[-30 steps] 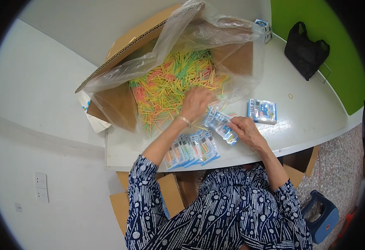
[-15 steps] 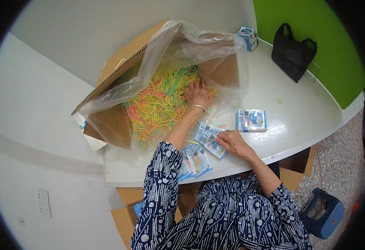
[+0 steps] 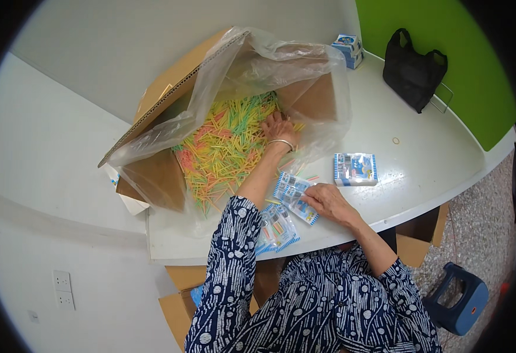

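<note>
A heap of short thin plastic sticks [image 3: 228,141], yellow, green and pink, lies in a cardboard box [image 3: 317,97] lined with a clear plastic bag [image 3: 290,59]. My left hand [image 3: 279,129] reaches palm down into the heap's right side; its fingertips are hidden among the sticks. Outside the box, my right hand [image 3: 330,203] pinches the edge of a blue-and-white plastic packet [image 3: 290,189], held tilted above the table. Just below it, near the table's front edge, lie clear packets [image 3: 278,228] with blue striped ends and a few coloured sticks inside.
A stack of flat packets [image 3: 355,169] sits right of my right hand. Farther back are small striped boxes [image 3: 348,52], a black bag [image 3: 415,70] and a rubber band [image 3: 395,140] on the white table [image 3: 422,170]. A blue stool [image 3: 459,300] stands on the floor.
My left hand has shifted very slightly within the sticks. My right hand keeps its grip on the packet in nearly the same place.
</note>
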`<state>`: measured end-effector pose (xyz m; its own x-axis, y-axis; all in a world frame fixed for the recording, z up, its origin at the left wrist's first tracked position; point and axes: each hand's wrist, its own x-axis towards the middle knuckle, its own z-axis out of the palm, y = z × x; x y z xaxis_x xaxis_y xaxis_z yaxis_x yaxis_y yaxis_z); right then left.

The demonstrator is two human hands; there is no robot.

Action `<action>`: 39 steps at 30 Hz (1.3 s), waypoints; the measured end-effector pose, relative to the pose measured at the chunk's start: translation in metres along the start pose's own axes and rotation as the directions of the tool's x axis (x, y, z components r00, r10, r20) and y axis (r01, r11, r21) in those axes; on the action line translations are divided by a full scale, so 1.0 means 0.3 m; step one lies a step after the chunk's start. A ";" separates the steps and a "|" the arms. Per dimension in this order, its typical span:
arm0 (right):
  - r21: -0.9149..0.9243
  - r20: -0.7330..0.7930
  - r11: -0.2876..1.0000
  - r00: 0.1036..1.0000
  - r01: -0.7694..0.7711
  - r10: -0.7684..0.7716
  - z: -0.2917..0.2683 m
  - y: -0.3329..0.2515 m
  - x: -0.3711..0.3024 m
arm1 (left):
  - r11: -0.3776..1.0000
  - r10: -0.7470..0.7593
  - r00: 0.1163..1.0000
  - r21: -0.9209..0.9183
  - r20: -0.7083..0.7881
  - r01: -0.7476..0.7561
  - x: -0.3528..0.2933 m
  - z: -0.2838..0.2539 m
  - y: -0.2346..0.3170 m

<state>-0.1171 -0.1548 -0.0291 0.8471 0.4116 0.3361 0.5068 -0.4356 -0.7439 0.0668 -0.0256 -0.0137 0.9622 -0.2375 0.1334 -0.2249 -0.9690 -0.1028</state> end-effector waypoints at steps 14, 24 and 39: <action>-0.008 -0.035 1.000 0.999 0.014 -0.014 -0.007 -0.001 -0.003 | 1.000 -0.003 0.986 0.024 0.164 -0.001 0.007 -0.030 0.028; 0.008 0.012 1.000 1.000 -0.025 0.025 0.000 -0.013 0.003 | 0.998 0.028 0.995 -0.055 0.099 -0.023 -0.018 -0.004 -0.041; 0.376 0.072 0.876 0.952 -0.303 0.299 -0.031 0.012 0.015 | 0.560 -0.235 0.912 -0.814 -0.336 -0.156 -0.086 0.013 -0.293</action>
<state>-0.1099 -0.1619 -0.0250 0.9461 0.3189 0.0563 0.1270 -0.2054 -0.9704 0.0623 0.0659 -0.0119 0.8788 -0.0124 0.4770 -0.4009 -0.5613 0.7241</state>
